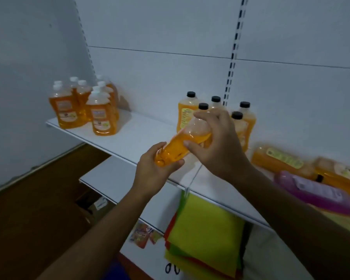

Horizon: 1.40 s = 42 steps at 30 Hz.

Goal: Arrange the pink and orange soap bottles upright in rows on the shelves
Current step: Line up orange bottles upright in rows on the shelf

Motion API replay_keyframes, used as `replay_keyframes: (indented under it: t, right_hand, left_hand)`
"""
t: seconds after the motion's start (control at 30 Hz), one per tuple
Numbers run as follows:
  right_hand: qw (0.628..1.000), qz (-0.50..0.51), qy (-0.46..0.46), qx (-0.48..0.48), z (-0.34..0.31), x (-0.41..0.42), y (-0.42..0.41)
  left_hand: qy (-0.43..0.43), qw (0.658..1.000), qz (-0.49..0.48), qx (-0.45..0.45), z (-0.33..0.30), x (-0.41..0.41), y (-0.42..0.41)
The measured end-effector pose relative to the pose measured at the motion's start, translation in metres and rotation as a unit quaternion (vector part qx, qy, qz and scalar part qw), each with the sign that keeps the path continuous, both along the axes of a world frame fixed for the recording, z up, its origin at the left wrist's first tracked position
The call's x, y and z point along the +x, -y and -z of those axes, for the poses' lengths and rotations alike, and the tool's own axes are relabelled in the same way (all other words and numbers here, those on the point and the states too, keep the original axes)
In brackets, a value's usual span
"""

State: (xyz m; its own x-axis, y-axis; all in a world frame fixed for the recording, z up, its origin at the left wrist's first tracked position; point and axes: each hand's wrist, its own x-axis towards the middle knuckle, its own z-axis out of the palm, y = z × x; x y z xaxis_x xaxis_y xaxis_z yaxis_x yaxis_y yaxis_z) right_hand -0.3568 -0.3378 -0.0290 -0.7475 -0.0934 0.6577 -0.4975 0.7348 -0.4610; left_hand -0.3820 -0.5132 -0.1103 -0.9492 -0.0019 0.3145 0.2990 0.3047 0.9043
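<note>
Two hands hold one orange soap bottle [182,147] tilted in the air just in front of the white shelf [150,134], its base toward the viewer and its neck pointing up and back toward the shelf. The left hand [153,170] cups the base, fingers and thumb curled round it. The right hand [214,142] wraps the clear upper part near the neck, fingers closed over it (the cap is hidden beneath them). On the shelf, behind the held bottle, stand five black-capped orange bottles [242,122]; a white-capped group [85,106] stands far to the left. To the right, orange bottles [279,160] and a pink bottle [315,193] lie on their sides. To do this well, swing the base down, set it flat beside the black-capped group, label outward, then let go.
</note>
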Motion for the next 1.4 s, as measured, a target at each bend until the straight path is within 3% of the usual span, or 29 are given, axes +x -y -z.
replay_keyframes:
  t: [0.27,0.53,0.73,0.93,1.4]
  right_hand:
    - [0.989,-0.14,0.003,-0.038,-0.004,-0.062,0.122]
    - [0.981,-0.159,0.079,-0.084,-0.003,-0.161,0.19]
    - [0.983,-0.16,0.091,-0.015,0.009,-0.227,0.212]
    - [0.983,-0.17,0.023,0.062,0.016,-0.261,0.22]
    - [0.983,-0.128,0.126,0.044,0.022,-0.314,0.216]
  left_hand:
    - [0.009,0.998,-0.047,0.047,0.006,-0.036,0.121]
    - [0.008,0.997,-0.082,0.008,-0.002,-0.107,0.172]
    - [0.032,0.987,-0.122,-0.101,0.008,-0.162,0.19]
    - [0.037,0.976,-0.156,-0.146,0.019,-0.202,0.178]
    - [-0.024,0.964,-0.152,-0.216,0.032,-0.245,0.184]
